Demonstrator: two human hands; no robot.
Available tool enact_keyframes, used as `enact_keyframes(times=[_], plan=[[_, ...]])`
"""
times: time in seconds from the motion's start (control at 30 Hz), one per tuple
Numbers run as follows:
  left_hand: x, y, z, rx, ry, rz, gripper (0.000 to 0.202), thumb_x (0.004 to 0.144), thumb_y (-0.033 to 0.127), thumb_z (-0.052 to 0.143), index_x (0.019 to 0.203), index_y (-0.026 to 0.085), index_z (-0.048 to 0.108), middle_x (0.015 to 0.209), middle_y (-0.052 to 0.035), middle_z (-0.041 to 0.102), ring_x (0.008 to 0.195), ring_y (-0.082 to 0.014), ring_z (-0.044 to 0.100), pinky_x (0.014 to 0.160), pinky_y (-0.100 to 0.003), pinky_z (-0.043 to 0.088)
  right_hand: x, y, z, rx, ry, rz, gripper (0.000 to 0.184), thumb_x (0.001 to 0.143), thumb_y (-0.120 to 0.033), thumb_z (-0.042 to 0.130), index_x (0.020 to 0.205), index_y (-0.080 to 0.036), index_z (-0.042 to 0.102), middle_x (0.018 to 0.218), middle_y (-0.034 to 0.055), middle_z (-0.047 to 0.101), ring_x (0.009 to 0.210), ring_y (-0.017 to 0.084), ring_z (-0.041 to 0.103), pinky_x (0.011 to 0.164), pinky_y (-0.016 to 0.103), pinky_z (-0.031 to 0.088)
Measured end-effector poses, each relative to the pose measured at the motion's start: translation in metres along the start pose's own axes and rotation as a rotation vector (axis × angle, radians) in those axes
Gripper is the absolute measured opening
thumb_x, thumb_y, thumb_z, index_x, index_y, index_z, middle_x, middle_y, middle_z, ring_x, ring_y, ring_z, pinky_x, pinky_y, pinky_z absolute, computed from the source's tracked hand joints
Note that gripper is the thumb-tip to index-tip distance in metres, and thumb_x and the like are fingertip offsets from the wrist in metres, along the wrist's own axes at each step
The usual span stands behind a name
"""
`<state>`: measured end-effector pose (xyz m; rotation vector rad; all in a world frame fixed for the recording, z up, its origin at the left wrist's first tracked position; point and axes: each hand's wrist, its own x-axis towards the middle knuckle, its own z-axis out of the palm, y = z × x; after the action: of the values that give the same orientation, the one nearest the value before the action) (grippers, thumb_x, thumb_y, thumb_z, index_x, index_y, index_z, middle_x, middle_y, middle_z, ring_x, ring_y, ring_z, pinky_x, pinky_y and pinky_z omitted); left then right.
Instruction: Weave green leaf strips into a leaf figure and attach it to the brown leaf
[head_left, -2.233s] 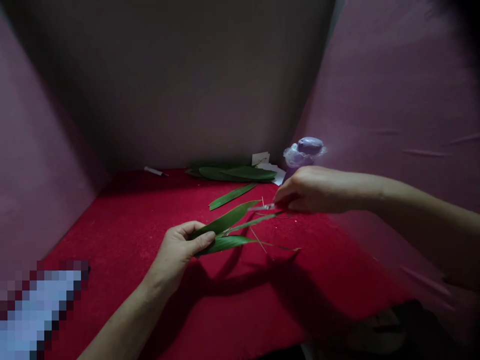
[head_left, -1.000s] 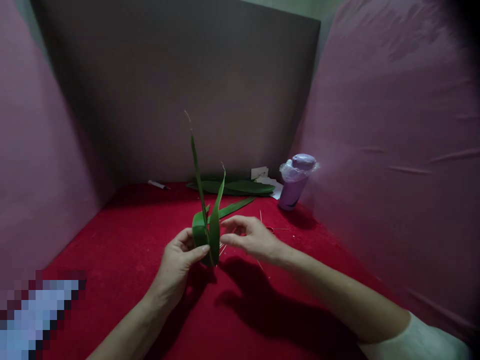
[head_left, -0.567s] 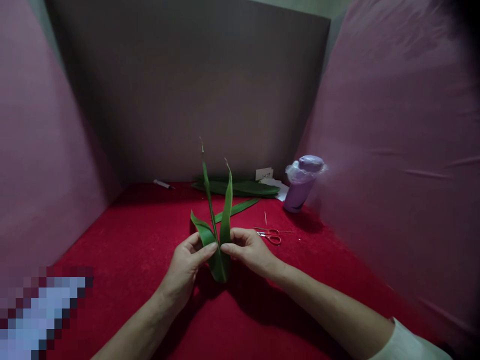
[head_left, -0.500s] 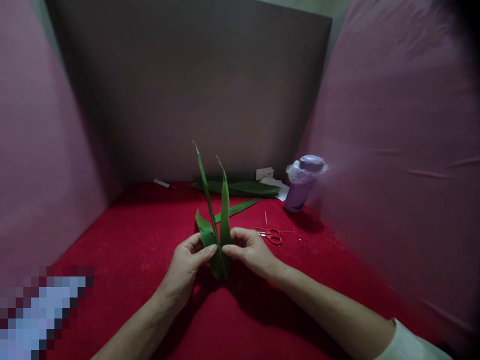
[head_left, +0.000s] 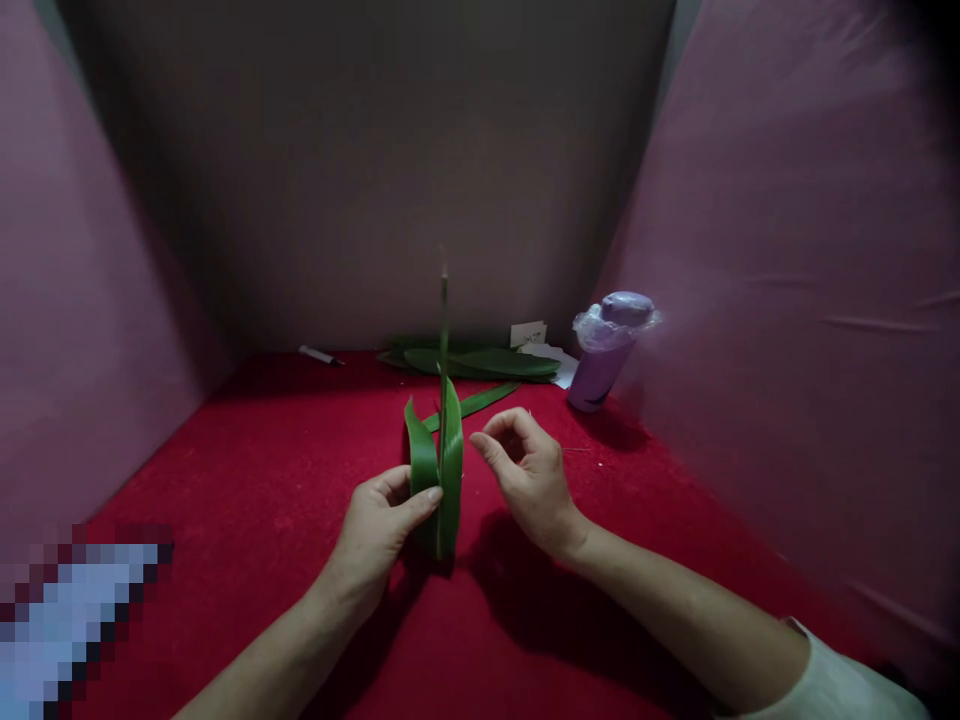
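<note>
My left hand (head_left: 386, 515) pinches a folded green leaf (head_left: 450, 480) between thumb and fingers, low on the leaf. The leaf stands upright over the red cloth, with a short flap bent up on the left and a long narrow tip rising above. Just right of the leaf, apart from it, my right hand (head_left: 529, 480) hangs with loosely curled fingers and a gap inside the curl. Nothing shows in it. The red-handled scissors are hidden behind this hand.
Behind the held leaf lies a narrow leaf strip (head_left: 484, 400). Farther back are a pile of long leaves (head_left: 480, 362), a small white card (head_left: 528, 334) and a syringe (head_left: 321, 355). A purple container (head_left: 596, 372) with a plastic liner stands at the right. Pink and grey walls enclose the red cloth (head_left: 262, 480).
My right hand has let go of the leaf and moved right and up, covering the scissors. The leaf's two long tips now line up closely. My left hand keeps its grip.
</note>
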<state>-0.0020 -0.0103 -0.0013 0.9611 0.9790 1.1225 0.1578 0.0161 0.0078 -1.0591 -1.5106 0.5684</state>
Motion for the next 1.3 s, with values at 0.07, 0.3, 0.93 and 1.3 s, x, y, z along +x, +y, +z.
enact_keyframes(times=[0.07, 0.3, 0.93, 1.3], plan=[[-0.001, 0.000, 0.002, 0.010, -0.007, -0.011, 0.024, 0.065, 0.024, 0.072, 0.087, 0.014, 0.069, 0.073, -0.0057, 0.070, 0.058, -0.0164, 0.062, 0.054, -0.027, 0.050, 0.006, -0.005, 0.000, -0.083, -0.038, -0.089, 0.014, 0.077, -0.029, 0.062, 0.086, -0.019, 0.058, 0.082, 0.0011, 0.052, 0.072, 0.013, 0.047, 0.067, 0.026, 0.040], [-0.005, 0.003, 0.006, 0.004, -0.046, -0.041, 0.024, 0.063, 0.026, 0.073, 0.085, 0.016, 0.069, 0.070, -0.0031, 0.068, 0.057, -0.0130, 0.059, 0.054, -0.023, 0.047, 0.018, 0.006, 0.009, 0.133, -0.151, -0.041, 0.011, 0.077, -0.028, 0.061, 0.072, -0.018, 0.060, 0.069, -0.0016, 0.050, 0.061, 0.011, 0.044, 0.057, 0.023, 0.037], [-0.002, -0.001, -0.001, -0.004, -0.068, -0.108, 0.018, 0.069, 0.027, 0.068, 0.080, 0.011, 0.068, 0.064, -0.0032, 0.062, 0.053, -0.0116, 0.055, 0.051, -0.024, 0.047, -0.001, 0.010, -0.009, -0.235, -0.157, -0.687, 0.021, 0.080, -0.011, 0.055, 0.092, -0.024, 0.066, 0.083, 0.0028, 0.066, 0.079, 0.017, 0.054, 0.075, 0.035, 0.042], [-0.004, 0.009, 0.000, -0.090, -0.084, -0.060, 0.024, 0.079, 0.035, 0.058, 0.081, 0.012, 0.068, 0.072, -0.0045, 0.063, 0.065, -0.0119, 0.056, 0.062, -0.024, 0.046, -0.005, 0.020, -0.003, -0.547, -0.111, -0.948, 0.031, 0.080, -0.009, 0.051, 0.106, -0.022, 0.062, 0.089, 0.0044, 0.066, 0.083, 0.018, 0.053, 0.070, 0.032, 0.041]])
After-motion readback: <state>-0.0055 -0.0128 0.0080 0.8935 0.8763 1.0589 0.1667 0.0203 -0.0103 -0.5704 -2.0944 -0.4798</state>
